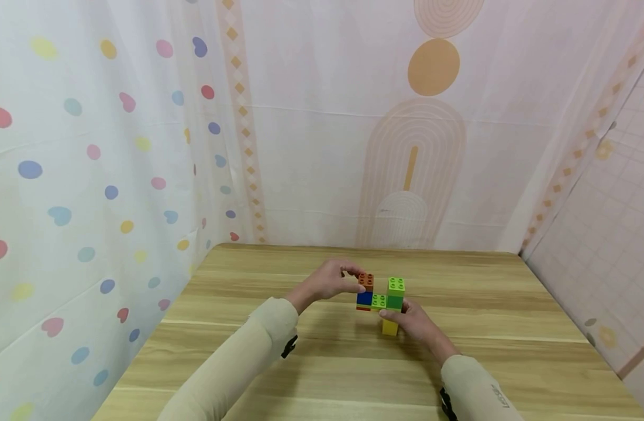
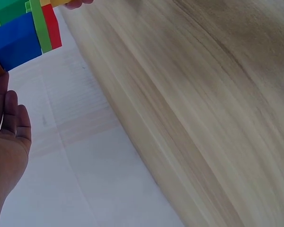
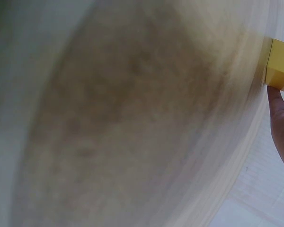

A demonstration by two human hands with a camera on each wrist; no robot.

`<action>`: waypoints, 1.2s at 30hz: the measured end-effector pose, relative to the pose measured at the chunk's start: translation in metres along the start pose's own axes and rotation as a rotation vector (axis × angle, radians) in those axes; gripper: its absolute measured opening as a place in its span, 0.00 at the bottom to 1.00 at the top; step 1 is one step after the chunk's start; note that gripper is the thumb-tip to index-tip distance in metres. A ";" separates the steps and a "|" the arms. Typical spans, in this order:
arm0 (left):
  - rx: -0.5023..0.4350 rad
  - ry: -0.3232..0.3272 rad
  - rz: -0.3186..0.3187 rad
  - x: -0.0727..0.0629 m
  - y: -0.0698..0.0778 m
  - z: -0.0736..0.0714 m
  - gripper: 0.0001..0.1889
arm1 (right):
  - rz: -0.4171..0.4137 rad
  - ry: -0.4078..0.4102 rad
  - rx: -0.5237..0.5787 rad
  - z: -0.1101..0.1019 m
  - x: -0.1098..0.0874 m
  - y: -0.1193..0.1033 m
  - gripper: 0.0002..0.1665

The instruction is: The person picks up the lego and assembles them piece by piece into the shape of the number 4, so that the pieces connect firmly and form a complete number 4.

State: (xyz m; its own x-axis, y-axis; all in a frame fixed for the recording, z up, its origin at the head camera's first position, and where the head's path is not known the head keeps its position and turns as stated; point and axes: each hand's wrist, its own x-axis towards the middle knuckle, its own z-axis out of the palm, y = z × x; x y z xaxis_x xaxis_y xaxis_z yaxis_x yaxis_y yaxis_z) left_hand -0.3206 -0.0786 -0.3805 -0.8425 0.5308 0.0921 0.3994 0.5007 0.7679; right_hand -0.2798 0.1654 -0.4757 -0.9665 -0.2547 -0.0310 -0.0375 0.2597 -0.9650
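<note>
A joined build of toy building bricks is held over the table between both hands. Its left stack has a brown brick (image 1: 366, 281) on top, a blue brick (image 1: 364, 297) below, then thin light green and red layers (image 2: 52, 26). A light green studded piece (image 1: 379, 301) links it to the right stack, where a light green brick (image 1: 396, 285) sits on a dark green one (image 1: 394, 302). A yellow brick (image 1: 389, 328) hangs lowest. My left hand (image 1: 329, 279) pinches the brown brick from the left. My right hand (image 1: 417, 324) grips the right stack, thumb across its front.
The wooden table (image 1: 322, 368) spreads around the hands, its far edge meeting a patterned curtain (image 1: 311, 175). A dotted curtain (image 1: 90, 234) hangs along the left side, and another pale curtain (image 1: 606, 245) along the right.
</note>
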 end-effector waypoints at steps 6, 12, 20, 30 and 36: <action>0.039 -0.019 0.019 0.002 0.003 -0.002 0.16 | 0.000 0.001 0.008 0.000 0.000 0.000 0.27; 0.119 -0.032 0.043 0.003 0.007 -0.004 0.17 | -0.004 -0.004 0.010 0.000 -0.001 -0.001 0.27; 0.159 -0.044 0.037 0.003 0.011 -0.005 0.16 | -0.011 -0.016 -0.001 -0.001 0.000 0.000 0.27; -0.011 0.026 0.038 -0.005 -0.005 0.007 0.19 | -0.017 -0.025 -0.014 0.000 0.000 0.000 0.27; -0.059 0.048 0.021 -0.006 -0.008 0.010 0.20 | -0.001 -0.009 0.003 -0.001 0.001 0.000 0.27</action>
State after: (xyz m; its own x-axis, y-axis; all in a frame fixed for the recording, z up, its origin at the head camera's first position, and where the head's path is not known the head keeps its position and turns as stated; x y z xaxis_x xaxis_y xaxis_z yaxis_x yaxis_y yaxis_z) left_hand -0.3154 -0.0785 -0.3937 -0.8512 0.5064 0.1380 0.3966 0.4482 0.8011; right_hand -0.2808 0.1658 -0.4759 -0.9642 -0.2634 -0.0323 -0.0377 0.2562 -0.9659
